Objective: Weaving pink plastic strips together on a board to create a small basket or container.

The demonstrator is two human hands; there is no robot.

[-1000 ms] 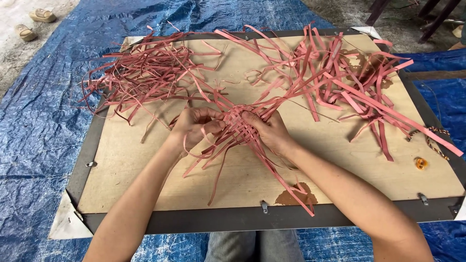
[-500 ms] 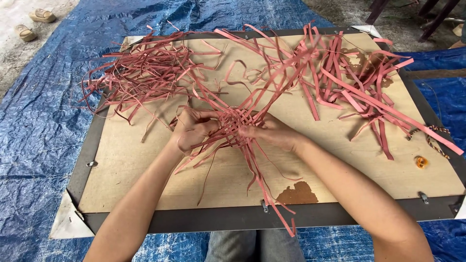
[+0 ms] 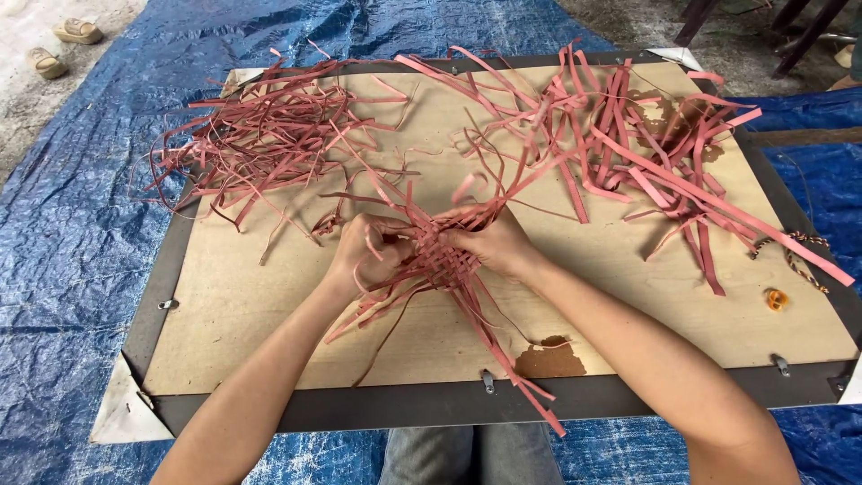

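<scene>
Centred on flat plywood board surface (image 3: 269, 296): small woven patch of pink flat strips (image 3: 440, 260), between both hands. Behind left, tangled pile of thin pink strips (image 3: 260, 144); behind right, heap of wider pink strips (image 3: 646, 153). Beneath, crinkled blue plastic tarpaulin (image 3: 63, 242).

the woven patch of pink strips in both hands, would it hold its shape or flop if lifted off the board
The small woven patch of pink flat strips would probably sag: its loose ends curl and droop over the plywood board. It looks light, being thin strips. The left hand and right hand pinch it, so the weave may loosen if let go.
</scene>
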